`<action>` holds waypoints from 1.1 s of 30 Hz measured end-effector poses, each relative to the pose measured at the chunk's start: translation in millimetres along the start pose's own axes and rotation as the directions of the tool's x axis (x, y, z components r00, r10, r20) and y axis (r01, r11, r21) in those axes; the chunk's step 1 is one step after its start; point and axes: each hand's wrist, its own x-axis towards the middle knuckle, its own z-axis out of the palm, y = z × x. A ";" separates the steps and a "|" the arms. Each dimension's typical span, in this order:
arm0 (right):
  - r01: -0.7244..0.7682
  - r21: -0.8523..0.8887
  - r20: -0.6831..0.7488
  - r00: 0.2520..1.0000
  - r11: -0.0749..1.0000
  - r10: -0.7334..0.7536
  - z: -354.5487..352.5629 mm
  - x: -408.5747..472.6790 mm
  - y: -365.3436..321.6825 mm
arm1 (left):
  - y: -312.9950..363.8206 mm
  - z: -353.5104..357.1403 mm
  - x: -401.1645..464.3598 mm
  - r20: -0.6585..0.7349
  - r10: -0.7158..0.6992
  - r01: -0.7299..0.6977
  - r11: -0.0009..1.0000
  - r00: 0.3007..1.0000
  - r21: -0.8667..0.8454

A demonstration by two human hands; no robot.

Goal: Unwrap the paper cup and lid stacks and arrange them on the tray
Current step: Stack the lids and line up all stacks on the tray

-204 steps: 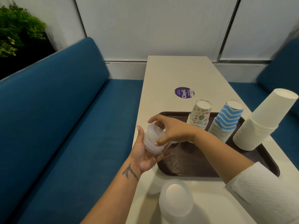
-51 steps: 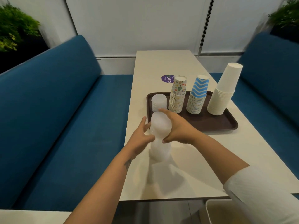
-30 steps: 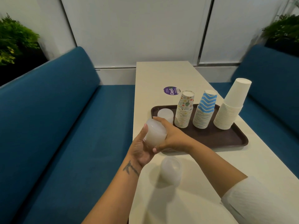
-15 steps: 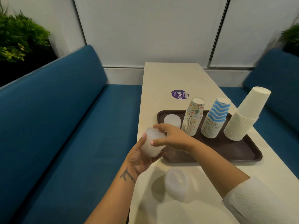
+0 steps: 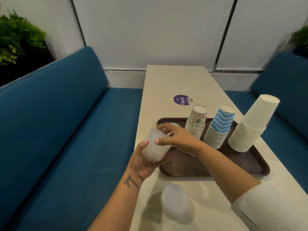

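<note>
Right now your left hand [image 5: 141, 161] cups a short stack of translucent plastic lids [image 5: 154, 147] from below and from the left, thumb pressed against its side, so the hand is closed around it. Your right hand [image 5: 176, 138] reaches across from the right and pinches the same stack near its top, thumb on the near side and fingers [image 5: 162, 126] curled over the far edge. Both hands hold this stack in the air, above the table's left edge and just left of the near left corner of the brown tray [image 5: 233, 170].

On the tray, three upside-down cup stacks stand in a row along the far side: the floral paper cups [image 5: 196, 121] on the left, the blue zigzag cups [image 5: 220, 127] in the middle, and the plain white cups [image 5: 251, 127], the tallest stack, at the right. A bit of another pale lid stack [image 5: 175, 125] shows at the tray's far left corner, mostly hidden behind your right fingers.

Near you, a second lid stack [image 5: 175, 201] sits on the cream table [image 5: 176, 80], apart from the tray. A round purple sticker [image 5: 182, 100] lies on the tabletop beyond the tray. Blue bench seats [image 5: 66, 122] flank the table on both sides.
</note>
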 end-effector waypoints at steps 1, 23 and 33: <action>-0.005 0.023 -0.002 1.000 1.000 0.005 -1.3 2.0 0.0 | 0.0 -0.4 1.3 0.007 0.006 -0.006 1.000 1.000 -0.015; -0.141 -0.627 -0.164 0.985 0.766 0.048 -23.1 88.0 46.2 | 10.8 -36.1 17.1 -0.086 0.041 -0.052 0.990 0.995 -0.131; -0.177 -0.646 -0.173 0.981 0.743 0.083 -19.6 89.3 54.8 | 11.9 -38.6 20.7 -0.090 0.055 -0.066 0.989 0.994 -0.131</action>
